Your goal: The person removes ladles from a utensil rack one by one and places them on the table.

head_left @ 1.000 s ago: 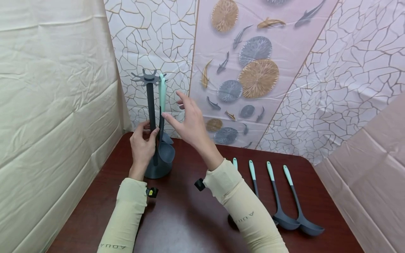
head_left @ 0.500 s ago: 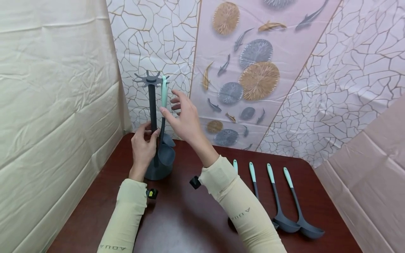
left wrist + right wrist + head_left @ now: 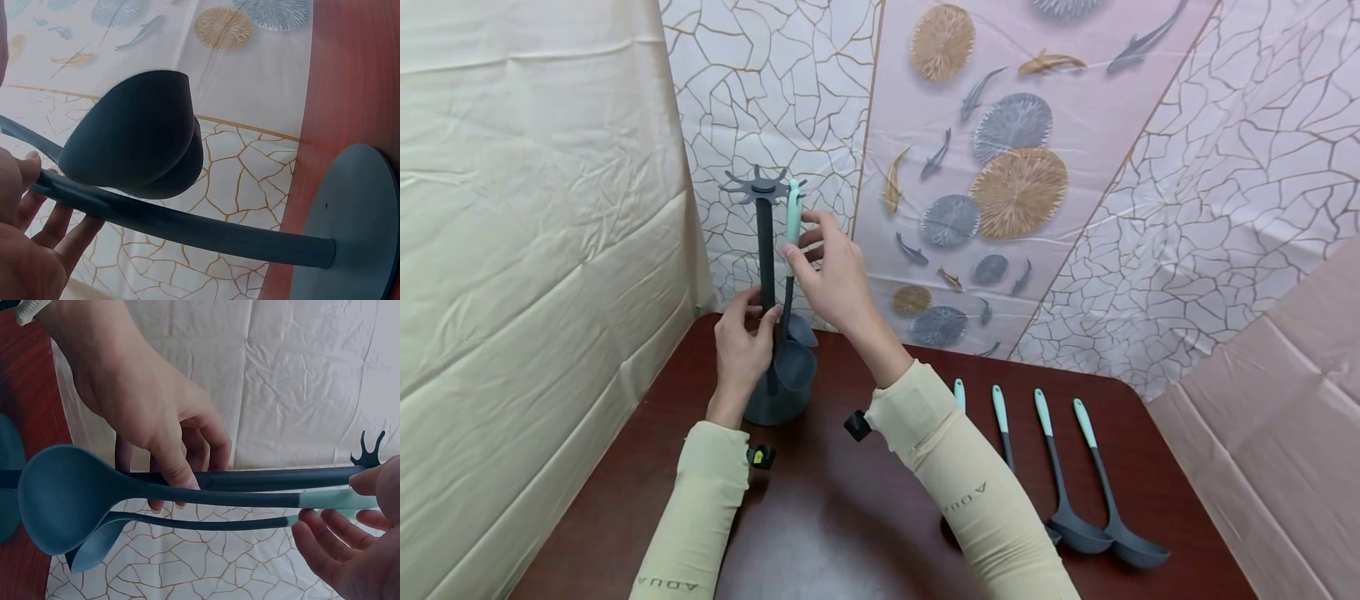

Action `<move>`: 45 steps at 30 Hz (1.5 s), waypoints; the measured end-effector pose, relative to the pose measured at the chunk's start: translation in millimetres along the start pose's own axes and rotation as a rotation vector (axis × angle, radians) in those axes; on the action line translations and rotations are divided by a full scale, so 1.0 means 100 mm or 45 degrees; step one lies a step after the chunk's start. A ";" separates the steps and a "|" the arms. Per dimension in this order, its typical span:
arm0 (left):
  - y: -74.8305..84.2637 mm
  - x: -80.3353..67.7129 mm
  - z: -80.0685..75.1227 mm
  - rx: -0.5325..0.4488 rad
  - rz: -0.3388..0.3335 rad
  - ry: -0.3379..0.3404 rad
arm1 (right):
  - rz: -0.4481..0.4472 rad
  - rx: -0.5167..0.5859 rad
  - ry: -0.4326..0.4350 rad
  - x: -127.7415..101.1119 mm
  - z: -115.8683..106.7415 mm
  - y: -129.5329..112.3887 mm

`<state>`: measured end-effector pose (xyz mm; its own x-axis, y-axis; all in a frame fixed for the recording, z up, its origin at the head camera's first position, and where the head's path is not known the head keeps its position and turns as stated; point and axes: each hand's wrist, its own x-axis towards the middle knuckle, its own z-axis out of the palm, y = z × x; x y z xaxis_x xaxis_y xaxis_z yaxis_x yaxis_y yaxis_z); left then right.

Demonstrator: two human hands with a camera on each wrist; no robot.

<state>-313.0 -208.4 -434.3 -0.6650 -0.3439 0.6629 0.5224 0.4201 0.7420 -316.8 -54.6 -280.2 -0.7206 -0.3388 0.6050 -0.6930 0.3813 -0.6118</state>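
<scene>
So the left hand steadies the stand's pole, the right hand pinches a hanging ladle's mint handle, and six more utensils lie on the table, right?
Not quite: the head view shows four utensils lying on the table, not six. The rest holds: the left hand grips the stand's pole, and the right hand pinches the hanging ladle's mint handle.

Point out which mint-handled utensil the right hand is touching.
The ladle hanging upright on the stand; the right hand pinches its mint handle. The others lie flat on the table, untouched.
</scene>
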 end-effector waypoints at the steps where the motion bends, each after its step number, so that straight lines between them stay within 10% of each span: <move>1: 0.00 0.00 0.00 0.000 -0.002 0.000 | 0.002 -0.005 -0.003 0.01 0.00 -0.01; 45: -0.05 -0.02 0.01 0.041 -0.089 -0.024 | 0.008 0.009 0.011 -0.03 -0.18 0.09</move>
<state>-314.5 -209.2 -439.4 -0.7097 -0.3574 0.6071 0.4571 0.4221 0.7829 -320.0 -34.4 -277.9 -0.7244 -0.3288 0.6058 -0.6889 0.3773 -0.6189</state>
